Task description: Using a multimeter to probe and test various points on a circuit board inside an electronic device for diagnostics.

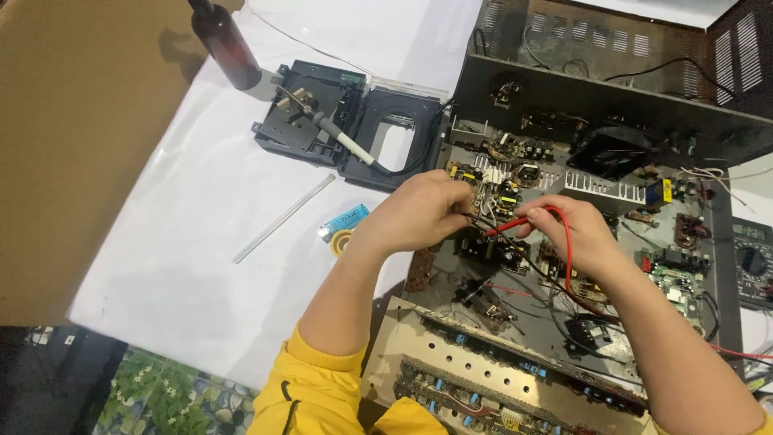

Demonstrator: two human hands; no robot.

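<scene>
Nearest the lens: yellow sleeves (322, 387) at the bottom edge, forearms reaching up over an opened amplifier chassis (564, 322).

Left hand (419, 213) curled shut around a black probe (481, 221), only its tip end showing past the fingers, long axis roughly level, pointing right toward the board. Right hand (576, 234) pinched closed on a red probe (515, 223), long axis slanting slightly down to the left, tip aimed at the left hand. Both tips close together, just above a circuit board (503, 197) with small yellow-wound coils; actual contact with the board too small to tell. Red lead (566, 250) arching over the right hand's back and down along the wrist.

Farther out on the right, a multimeter (753, 262) at the chassis edge. Behind the board, a finned heatsink (604, 187) and the dark vented rear wall.

Left of the chassis, on the white tabletop (201, 225): a solder roll (341, 240) just beside the left wrist, a thin clear rod (283, 218) lying diagonally, a soldering iron (342, 138) resting across a black disc-drive mechanism (354, 125), tip pointing up-left, and a dark brown bottle (225, 44) upright near the top edge.
</scene>
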